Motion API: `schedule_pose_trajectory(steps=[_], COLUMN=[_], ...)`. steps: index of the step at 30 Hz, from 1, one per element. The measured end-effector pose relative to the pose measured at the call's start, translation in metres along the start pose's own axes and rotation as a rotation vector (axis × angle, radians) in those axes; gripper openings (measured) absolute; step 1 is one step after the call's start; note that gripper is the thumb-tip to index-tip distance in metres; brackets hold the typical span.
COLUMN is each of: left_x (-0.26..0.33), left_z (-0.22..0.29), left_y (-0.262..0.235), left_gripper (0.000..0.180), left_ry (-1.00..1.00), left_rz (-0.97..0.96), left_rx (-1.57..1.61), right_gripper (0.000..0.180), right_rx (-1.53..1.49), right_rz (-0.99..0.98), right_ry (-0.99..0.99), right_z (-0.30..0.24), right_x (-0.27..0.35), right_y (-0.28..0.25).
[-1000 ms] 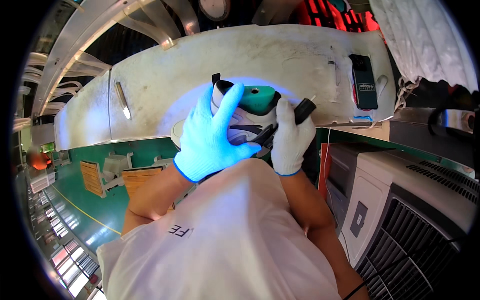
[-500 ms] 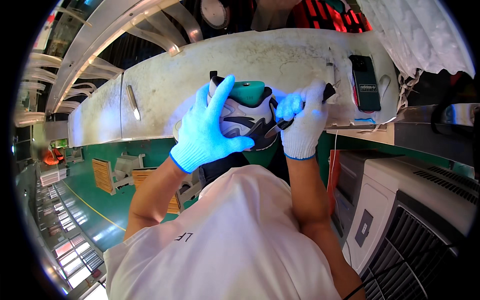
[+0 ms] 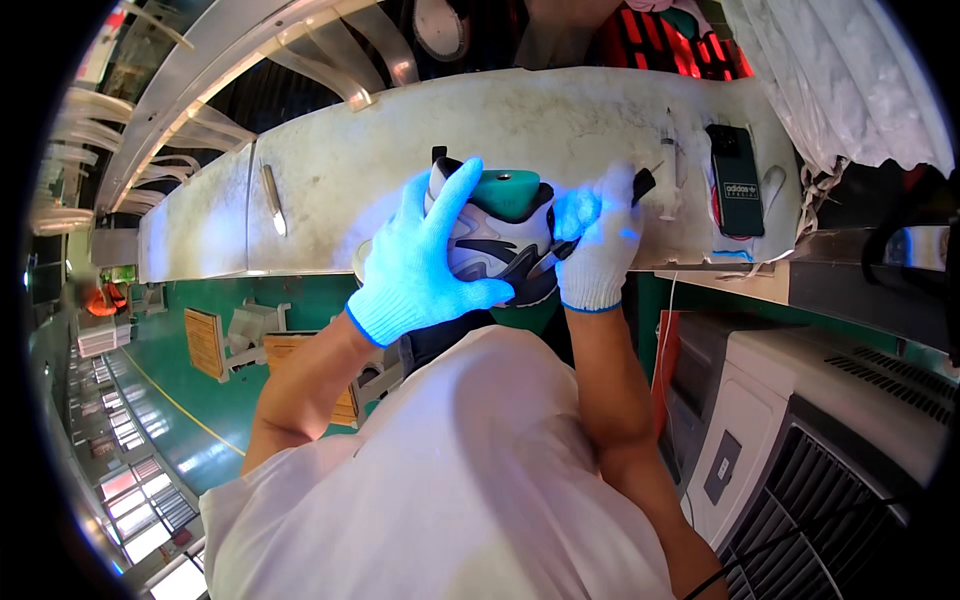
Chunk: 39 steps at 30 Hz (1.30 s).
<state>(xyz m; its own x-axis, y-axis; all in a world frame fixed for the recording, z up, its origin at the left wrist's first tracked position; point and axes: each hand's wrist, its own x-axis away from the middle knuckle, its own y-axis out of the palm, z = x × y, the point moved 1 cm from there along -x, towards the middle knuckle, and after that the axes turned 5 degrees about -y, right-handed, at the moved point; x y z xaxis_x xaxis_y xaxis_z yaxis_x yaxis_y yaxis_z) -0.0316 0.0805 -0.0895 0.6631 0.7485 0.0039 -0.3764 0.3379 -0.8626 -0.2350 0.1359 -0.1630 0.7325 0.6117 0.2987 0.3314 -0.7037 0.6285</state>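
Note:
A grey, white and black sneaker (image 3: 490, 247) with a green shoe last (image 3: 508, 195) in its opening rests at the bench's near edge. My left hand (image 3: 415, 255), in a knit glove lit bright blue, grips the shoe from the left, thumb across the near side and fingers over the far side. In my gloved right hand (image 3: 600, 235) is a slim black-handled tool (image 3: 643, 184), held in closed fingers. Its lower end points at the shoe's right side, touching it or very close. The tip's exact kind is hard to make out.
On the pale, stained bench (image 3: 330, 200) a knife (image 3: 273, 200) lies at left. Right of my hands are a clear syringe (image 3: 669, 175) and a phone in a dark green case (image 3: 737, 185). Another shoe (image 3: 440, 28) stands beyond the bench, and a large grey appliance (image 3: 800, 400) at lower right.
The tool and my right hand have shifted slightly left along the shoe's side. My left hand keeps its hold; the whole view has moved a little.

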Motion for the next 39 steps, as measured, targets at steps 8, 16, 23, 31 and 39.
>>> schedule_pose_trajectory(steps=[8, 16, 23, 31, 39], left_x=[-0.003, -0.006, -0.007, 0.041, 0.089], left_z=[-0.001, 0.003, 0.002, -0.016, -0.03], left_y=[-0.001, -0.001, -0.002, 0.029, 0.078], left_gripper=[0.141, 0.139, 0.141, 0.14, 0.083], left_ry=[0.002, 0.004, -0.035, 0.099, 0.462], left_rz=[-0.014, 0.013, -0.031, 0.235, 0.5], left_rx=[0.039, 0.007, 0.02, 0.274, 0.099], right_gripper=[0.052, 0.04, 0.043, 0.046, 0.03], right_rx=[-0.062, 0.129, -0.024, 0.269, 0.206], right_rz=[-0.112, -0.166, -0.216, -0.092, -0.247], right_ry=[-0.007, -0.121, -0.084, -0.035, 0.063], right_z=[0.001, -0.004, -0.008, -0.031, -0.001], right_x=[0.003, -0.006, -0.015, -0.052, 0.031], right_y=[-0.006, 0.005, -0.015, -0.046, -0.06])
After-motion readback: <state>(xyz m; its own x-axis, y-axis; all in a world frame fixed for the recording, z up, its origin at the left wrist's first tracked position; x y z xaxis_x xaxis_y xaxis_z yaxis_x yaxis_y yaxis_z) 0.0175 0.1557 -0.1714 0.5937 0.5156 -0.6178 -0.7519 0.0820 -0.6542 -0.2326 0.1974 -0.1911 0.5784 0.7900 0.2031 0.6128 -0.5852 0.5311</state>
